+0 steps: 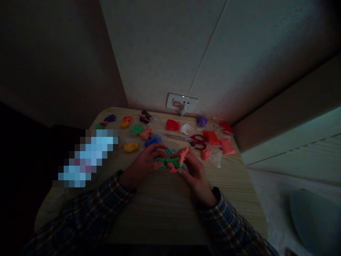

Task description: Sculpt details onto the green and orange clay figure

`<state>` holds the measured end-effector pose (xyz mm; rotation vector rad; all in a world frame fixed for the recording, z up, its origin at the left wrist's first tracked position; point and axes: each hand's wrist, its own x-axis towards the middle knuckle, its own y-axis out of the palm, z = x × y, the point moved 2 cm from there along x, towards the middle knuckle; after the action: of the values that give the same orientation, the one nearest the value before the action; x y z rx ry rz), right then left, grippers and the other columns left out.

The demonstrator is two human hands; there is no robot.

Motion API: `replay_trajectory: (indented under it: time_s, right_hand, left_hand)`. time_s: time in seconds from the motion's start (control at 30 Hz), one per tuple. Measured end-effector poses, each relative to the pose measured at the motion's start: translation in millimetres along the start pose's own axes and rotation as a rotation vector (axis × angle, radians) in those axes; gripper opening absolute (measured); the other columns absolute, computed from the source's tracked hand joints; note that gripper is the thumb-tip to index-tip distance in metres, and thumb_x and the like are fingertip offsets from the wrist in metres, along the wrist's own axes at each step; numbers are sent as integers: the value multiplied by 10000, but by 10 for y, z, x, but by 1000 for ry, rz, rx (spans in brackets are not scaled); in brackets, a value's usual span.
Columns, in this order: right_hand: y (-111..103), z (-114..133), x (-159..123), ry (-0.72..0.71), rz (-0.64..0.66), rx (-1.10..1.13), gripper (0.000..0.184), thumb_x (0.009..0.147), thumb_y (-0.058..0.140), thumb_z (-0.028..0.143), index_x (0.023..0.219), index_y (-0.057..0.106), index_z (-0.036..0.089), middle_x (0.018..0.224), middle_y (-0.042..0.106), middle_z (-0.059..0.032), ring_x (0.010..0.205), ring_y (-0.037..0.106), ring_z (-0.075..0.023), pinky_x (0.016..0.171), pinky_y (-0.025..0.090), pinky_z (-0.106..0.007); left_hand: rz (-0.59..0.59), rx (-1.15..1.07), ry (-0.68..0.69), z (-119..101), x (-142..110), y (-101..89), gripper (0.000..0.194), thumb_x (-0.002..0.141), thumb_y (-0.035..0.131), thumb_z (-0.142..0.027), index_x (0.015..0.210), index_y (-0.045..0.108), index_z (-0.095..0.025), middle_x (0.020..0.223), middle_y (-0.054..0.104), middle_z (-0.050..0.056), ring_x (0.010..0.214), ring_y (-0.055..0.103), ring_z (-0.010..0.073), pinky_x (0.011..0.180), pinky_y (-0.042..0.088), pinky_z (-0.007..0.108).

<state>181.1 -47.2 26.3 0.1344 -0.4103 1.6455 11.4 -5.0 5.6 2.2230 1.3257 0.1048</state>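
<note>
Between both hands, above the wooden table (160,206), is a small green and pink clay figure (173,163). My left hand (144,161) grips its left end, fingers closed around the green part. At the other end, my right hand (195,170) pinches it near the pink piece with thumb and fingers. Just behind the figure lie thin light-blue sticks or tools (168,151), partly covered by the hands. Red-handled scissors (197,139) rest farther back, blades pointing left. A blue clay packet (153,140) sits just beyond my left fingers.
Several clay packets, such as a red one (173,124) and a salmon one (227,146), line the back and right. Small clay shapes, including a yellow one (130,147), sit at left. A pixelated bright screen-like object (87,158) stands left. A wall socket (182,102) is behind.
</note>
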Motion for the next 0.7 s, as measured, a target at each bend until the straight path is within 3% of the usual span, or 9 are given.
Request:
replay_trajectory:
  time_s: [0.23,0.37,0.53,0.7]
  right_hand:
    - [3,-4,-3,-11,0,8,179,872,636,421,885,657,243,933,584,-38,896,561,-215,800,461,-346]
    - [-1,-17,-19,2,-13,41,167,863,648,405,909,673,246,951,584,-40,915,562,-218,814,467,-347]
    - [49,-67,-50,142,-83,211,185,841,673,380,984,679,261,986,598,-29,952,591,-215,842,504,-341]
    - [106,-125,-73,223,-96,328,191,824,691,395,950,676,252,960,618,-14,916,603,-193,839,513,-312]
  left_hand:
    - [-12,71,12,33,12,-20,464,639,805,-167,1044,578,-184,927,686,23,853,645,182,742,470,287]
    - [55,139,200,3,-18,-6,491,648,803,-175,1068,551,-205,955,650,27,909,629,196,779,495,306]
    - [28,464,474,-56,-106,41,356,723,727,-148,1022,544,-211,1022,595,41,993,595,204,867,515,335]
    - [33,658,613,-117,-145,91,276,750,644,-98,988,549,-201,981,577,33,935,590,175,850,522,312]
